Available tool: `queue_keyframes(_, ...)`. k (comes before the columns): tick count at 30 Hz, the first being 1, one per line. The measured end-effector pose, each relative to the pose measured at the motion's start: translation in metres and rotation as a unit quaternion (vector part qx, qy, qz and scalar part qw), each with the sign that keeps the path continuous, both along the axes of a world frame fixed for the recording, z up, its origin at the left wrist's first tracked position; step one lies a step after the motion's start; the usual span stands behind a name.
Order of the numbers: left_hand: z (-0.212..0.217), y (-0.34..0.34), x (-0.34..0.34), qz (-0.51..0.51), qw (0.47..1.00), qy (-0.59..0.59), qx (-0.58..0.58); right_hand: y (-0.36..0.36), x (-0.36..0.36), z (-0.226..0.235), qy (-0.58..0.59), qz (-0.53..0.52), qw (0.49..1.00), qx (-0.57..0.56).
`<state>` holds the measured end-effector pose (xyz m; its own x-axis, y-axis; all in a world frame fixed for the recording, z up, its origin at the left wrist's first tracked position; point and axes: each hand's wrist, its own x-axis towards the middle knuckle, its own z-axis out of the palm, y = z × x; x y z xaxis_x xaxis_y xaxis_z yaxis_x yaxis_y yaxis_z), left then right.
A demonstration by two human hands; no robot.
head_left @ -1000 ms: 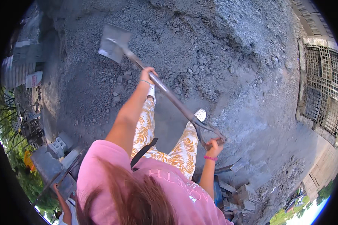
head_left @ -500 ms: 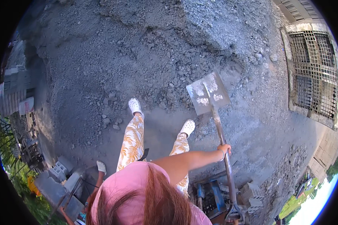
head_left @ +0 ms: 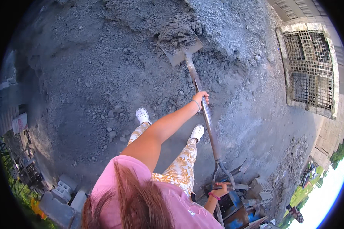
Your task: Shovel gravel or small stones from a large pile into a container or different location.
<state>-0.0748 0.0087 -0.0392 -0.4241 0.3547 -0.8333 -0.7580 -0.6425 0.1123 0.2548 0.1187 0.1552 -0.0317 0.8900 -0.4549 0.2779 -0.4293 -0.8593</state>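
Note:
My left hand [head_left: 201, 98], with a thin bracelet at the wrist, is wrapped around the middle of a long shovel's shaft [head_left: 210, 129]. Close to my right side, my right hand [head_left: 220, 190], wearing a pink bracelet, grips the cross-bar of the shovel's D-shaped handle. The square, flat blade [head_left: 176, 56] is pushed into the grey gravel pile [head_left: 114, 23] ahead. Loose dark gravel [head_left: 177, 36] covers the blade's far part, hiding its front edge.
White clogs [head_left: 197, 133] are on my feet, on dusty ground. A concrete frame with grid openings [head_left: 309, 72] stands at right. Beside my right hand lie a blue-and-black object [head_left: 233, 210] and grey hollow blocks [head_left: 262, 191]. More blocks [head_left: 63, 191] lie at lower left.
The shovel blade has moved forward and left into the pile, picking up gravel on it. My left hand went forward with the shaft. My right hand now shows on the handle.

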Motion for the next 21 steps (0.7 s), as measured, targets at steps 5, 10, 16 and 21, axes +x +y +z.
queue_keyframes(5,0.044,-0.101,-0.002,0.14,0.99,0.009,0.003,-0.001,-0.015,-0.005,0.039,0.247,0.961,0.119)
queue_keyframes(10,0.067,-0.266,0.019,0.359,0.927,0.104,0.035,-0.021,-0.102,-0.001,0.16,0.493,0.834,0.189)
queue_keyframes(16,0.143,-0.321,0.073,0.426,0.865,0.262,0.043,-0.033,-0.128,0.018,0.215,0.593,0.741,0.229)
queue_keyframes(21,0.101,-0.216,0.075,0.33,0.931,0.07,-0.142,0.038,-0.072,-0.039,0.121,0.404,0.9,-0.105)
